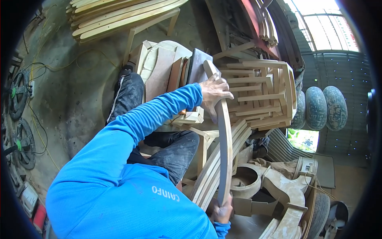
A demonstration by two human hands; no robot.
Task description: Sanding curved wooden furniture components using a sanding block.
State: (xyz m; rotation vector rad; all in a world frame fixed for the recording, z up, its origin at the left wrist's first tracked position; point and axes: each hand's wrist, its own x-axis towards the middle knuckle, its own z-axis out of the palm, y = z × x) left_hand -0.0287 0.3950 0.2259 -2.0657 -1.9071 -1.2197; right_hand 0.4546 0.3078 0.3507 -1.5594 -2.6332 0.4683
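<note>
A long, slightly bowed wooden slat (225,151) runs upright through the middle of the view, its face greyish and its edge pale. Near its far end, my left hand (214,93) grips it, fingers over the edge. Lower down, my right hand (223,210) is closed around the near end, some of its fingers hidden. Beyond my left hand, the slat's tip lies over a dark flat board (197,65). Several similar curved slats (211,173) lie stacked just left of the slat I hold.
Wooden frames (260,91) are piled to the right, near hanging rounded tanks (315,108). A bench-like stack of boards (159,71) stands ahead of my legs. More slats (123,20) lie at the far left. A dusty cast machine (280,185) stands at right; cables (41,137) cross the floor.
</note>
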